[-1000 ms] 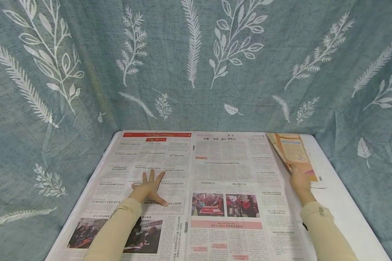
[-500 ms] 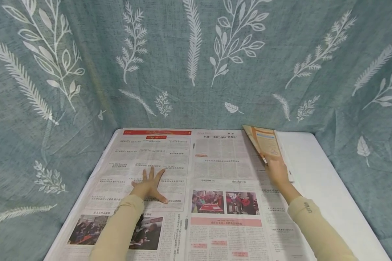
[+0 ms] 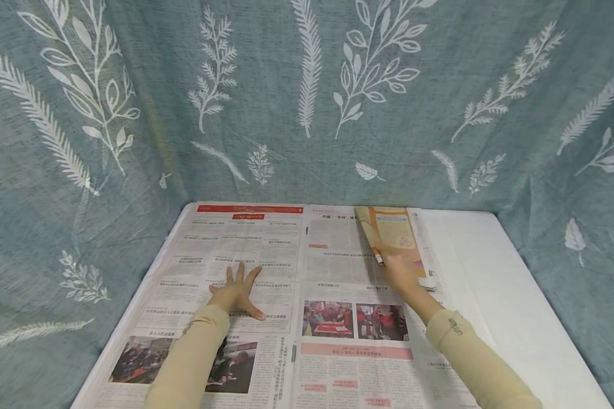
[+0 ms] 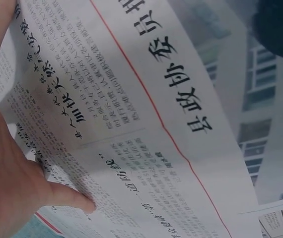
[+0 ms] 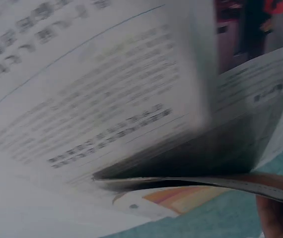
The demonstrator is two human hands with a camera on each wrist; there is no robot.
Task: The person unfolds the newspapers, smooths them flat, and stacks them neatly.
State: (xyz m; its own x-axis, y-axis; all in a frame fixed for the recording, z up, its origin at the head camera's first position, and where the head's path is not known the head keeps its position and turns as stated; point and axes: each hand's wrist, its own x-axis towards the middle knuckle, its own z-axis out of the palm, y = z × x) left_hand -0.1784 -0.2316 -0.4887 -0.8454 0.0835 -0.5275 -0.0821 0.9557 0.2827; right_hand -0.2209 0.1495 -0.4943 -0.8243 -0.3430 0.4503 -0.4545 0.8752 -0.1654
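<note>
A newspaper (image 3: 266, 250) lies spread on the white table. My left hand (image 3: 235, 292) rests on its left page, fingers spread apart; in the left wrist view the thumb (image 4: 67, 196) points across the print. My right hand (image 3: 401, 275) grips a thin booklet (image 3: 393, 227) with an orange and tan cover by its left edge, over the right page. Seen from the right wrist, the booklet's thin edge (image 5: 221, 182) is tilted to the newsprint, and part of that hand (image 5: 280, 218) shows in the corner. White paper shows at the booklet's lower right corner.
The white tabletop (image 3: 517, 301) shows to the right of the newspaper. A blue-green curtain (image 3: 286, 165) with white leaf patterns hangs behind the table and along both sides. Printed photos (image 3: 327, 319) lie on the newspaper's right page.
My right hand has moved left with the booklet, from the newspaper's right edge to over its right page. My left hand has stayed in place.
</note>
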